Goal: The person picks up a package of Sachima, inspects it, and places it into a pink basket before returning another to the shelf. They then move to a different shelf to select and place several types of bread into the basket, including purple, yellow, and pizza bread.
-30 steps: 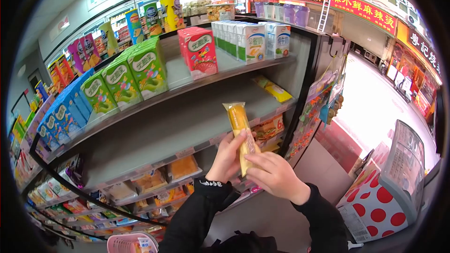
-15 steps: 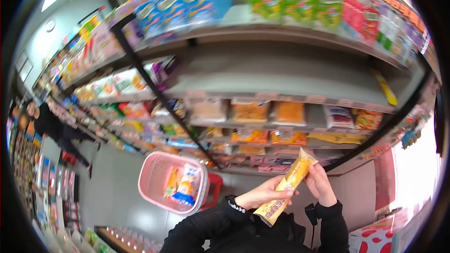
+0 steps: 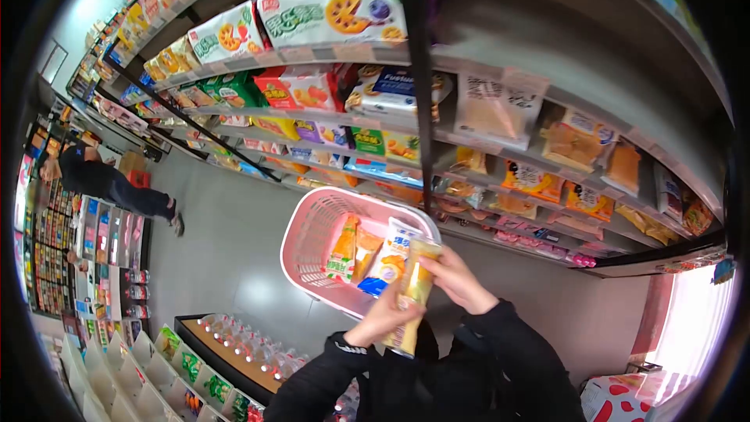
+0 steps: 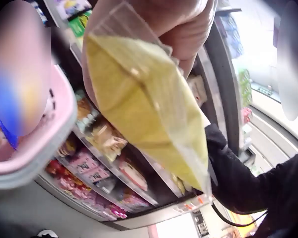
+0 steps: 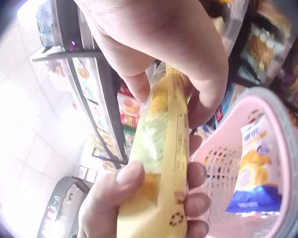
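Observation:
Both hands hold a long, slim packaged bread (image 3: 419,273) in a clear and yellow wrapper, tilted in front of the body. My left hand (image 3: 383,316) grips its lower part, thumb on the front and fingers curled round the far side, as the right wrist view shows. At the upper end, my right hand (image 3: 461,281) pinches the wrapper (image 5: 161,129). The yellow end of the packet (image 4: 144,104) fills the left wrist view. Just beyond the hands is a pink basket (image 3: 297,254) with a white and blue snack bag (image 3: 385,259) and orange packets (image 3: 344,246) inside.
Shelves of packaged snacks (image 3: 332,16) and breads (image 3: 500,105) run along the far side and right. At lower left are a bottle rack (image 3: 258,348) and white bins (image 3: 148,367). A person (image 3: 109,184) stands in the aisle at left. A red-dotted box (image 3: 617,400) is at lower right.
The view has swung left and down from the upper shelves to the basket. The packaged bread stays in both hands and now overlaps the basket's near right edge in the head view.

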Tool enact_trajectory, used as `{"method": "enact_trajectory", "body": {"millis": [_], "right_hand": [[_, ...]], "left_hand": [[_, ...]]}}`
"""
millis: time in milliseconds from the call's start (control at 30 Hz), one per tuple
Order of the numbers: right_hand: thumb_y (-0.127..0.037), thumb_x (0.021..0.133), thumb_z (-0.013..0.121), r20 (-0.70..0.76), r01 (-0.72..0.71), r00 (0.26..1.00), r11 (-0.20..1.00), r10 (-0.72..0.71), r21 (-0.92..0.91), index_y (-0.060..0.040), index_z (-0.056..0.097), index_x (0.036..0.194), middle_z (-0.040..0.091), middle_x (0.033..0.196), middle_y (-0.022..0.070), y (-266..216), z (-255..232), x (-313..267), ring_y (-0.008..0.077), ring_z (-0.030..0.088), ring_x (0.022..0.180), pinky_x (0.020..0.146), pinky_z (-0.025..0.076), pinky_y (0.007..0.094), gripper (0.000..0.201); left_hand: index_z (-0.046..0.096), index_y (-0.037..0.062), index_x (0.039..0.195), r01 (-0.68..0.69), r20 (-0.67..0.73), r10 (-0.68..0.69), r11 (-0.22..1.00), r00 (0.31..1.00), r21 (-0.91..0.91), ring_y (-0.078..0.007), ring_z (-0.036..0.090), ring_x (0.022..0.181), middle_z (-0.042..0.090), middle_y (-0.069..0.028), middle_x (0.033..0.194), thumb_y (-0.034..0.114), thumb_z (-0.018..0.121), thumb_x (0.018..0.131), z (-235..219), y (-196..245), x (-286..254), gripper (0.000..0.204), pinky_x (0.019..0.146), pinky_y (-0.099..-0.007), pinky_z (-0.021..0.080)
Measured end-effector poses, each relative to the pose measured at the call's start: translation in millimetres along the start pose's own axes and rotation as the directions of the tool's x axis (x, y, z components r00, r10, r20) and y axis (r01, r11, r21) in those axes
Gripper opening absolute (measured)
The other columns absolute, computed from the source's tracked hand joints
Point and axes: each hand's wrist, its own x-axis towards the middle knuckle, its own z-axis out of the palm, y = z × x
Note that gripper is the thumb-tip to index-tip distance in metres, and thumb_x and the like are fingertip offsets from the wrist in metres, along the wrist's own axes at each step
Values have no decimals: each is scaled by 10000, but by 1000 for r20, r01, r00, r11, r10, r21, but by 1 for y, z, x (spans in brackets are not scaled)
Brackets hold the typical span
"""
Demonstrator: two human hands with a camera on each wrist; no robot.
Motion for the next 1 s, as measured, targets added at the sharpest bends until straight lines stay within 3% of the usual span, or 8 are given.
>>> {"method": "enact_trajectory", "body": {"millis": [200, 367, 433, 600, 667, 933, 967, 1000], "right_hand": [[-326, 841, 548, -172, -305, 944, 944, 282, -127, -23, 417, 1137, 517, 991, 79, 120, 58, 105, 167, 533, 881, 686, 456, 282, 444], [-323, 868, 476, -270, -375, 900, 923, 341, -86, -63, 464, 1078, 491, 903, 41, 180, 78, 145, 131, 503, 788, 633, 441, 281, 334], [-336, 855, 464, -425, -348, 850, 938, 313, -5, 70, 454, 1059, 551, 943, 161, 200, 79, 160, 229, 557, 844, 658, 443, 325, 454], [-383, 857, 422, -507, -315, 851, 905, 135, -287, 104, 498, 1018, 538, 1018, 292, 206, 75, 176, 356, 529, 997, 763, 427, 375, 518], [-388, 860, 414, -522, -333, 844, 884, 124, -329, 102, 485, 1025, 541, 993, 296, 197, 77, 174, 364, 536, 973, 770, 423, 374, 522], [-345, 846, 457, -443, -156, 896, 912, -32, -380, 110, 432, 1065, 542, 939, 255, 153, 63, 157, 314, 542, 929, 774, 415, 353, 506], [-313, 871, 475, -367, -300, 911, 913, 187, -278, 16, 353, 1236, 460, 1167, 160, 113, 69, 142, 227, 447, 1100, 864, 395, 314, 506], [-313, 871, 475, -369, -283, 914, 918, 170, -278, 16, 353, 1236, 460, 1167, 160, 102, 64, 132, 227, 447, 1100, 864, 395, 314, 506]], "left_hand": [[404, -39, 1144, 141, -301, -129, 990, 945, 19, -150, 577, 768, 564, -97, 887, 39, 583, 719, -145, -44, 43, 468, 643, -250, 479], [398, -67, 1170, 351, -260, -294, 912, 920, 211, -188, 588, 814, 575, -153, 961, 101, 619, 688, -206, -90, 96, 556, 674, -282, 479], [398, -72, 1171, 361, -255, -291, 883, 922, 299, -204, 585, 832, 573, -161, 975, 114, 624, 685, -216, -107, 111, 568, 690, -295, 476], [432, -60, 1146, 395, -221, -336, 853, 916, 341, -249, 564, 911, 560, -206, 1004, 198, 677, 659, -221, -158, 146, 603, 726, -344, 463], [464, -36, 1120, 393, -180, -354, 876, 918, 278, -248, 564, 911, 564, -206, 987, 242, 699, 638, -241, -224, 168, 604, 717, -351, 461], [483, -15, 1110, 76, 117, -198, 755, 973, 651, -258, 573, 895, 577, -193, 979, 263, 703, 632, -239, -250, 181, 595, 710, -352, 463], [491, -21, 1103, 200, 45, -268, 808, 962, 554, -259, 587, 877, 586, -188, 976, 270, 707, 626, -232, -228, 175, 599, 706, -339, 470], [483, -32, 1112, 105, 30, -159, 773, 987, 625, -235, 597, 843, 588, -180, 987, 268, 697, 636, -259, -291, 192, 603, 690, -326, 475]]}}
